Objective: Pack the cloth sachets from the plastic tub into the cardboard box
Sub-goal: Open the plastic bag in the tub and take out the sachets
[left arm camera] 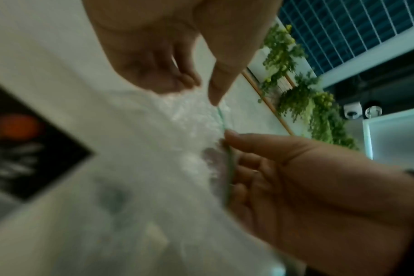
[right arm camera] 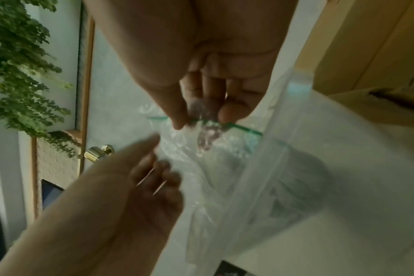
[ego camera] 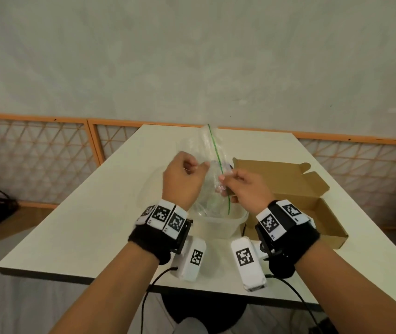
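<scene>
1. The right hand (ego camera: 245, 186) pinches the green zip strip (ego camera: 216, 150) of a clear plastic bag (ego camera: 207, 145). The thumb and fingers are curled tight on it.
2. The left hand (ego camera: 182, 179) is just beside the bag, on its other side. Its fingers are curled in. In the right wrist view its fingertips (right arm camera: 163, 168) look a tiny bit apart from the plastic, so I cannot tell if it grips the bag or not.
3. The bag is held up in the air over the plastic tub (ego camera: 218, 225). I think this is so both hands can pull the zip open, one on each side.
4. Something small and pinkish (right arm camera: 207, 138) shows through the plastic under the right fingers. It may be a cloth sachet, but it is too blurry to be sure.
5. The cardboard box (ego camera: 295, 189) lies on the white table (ego camera: 83, 225), just to the right of the tub. Its lid is flipped back, I think so that things can go straight in. I see no sachet in the part of the box that shows.
6. Counting: one bag, one tub, one box, two hands. I cannot count the sachets.
</scene>
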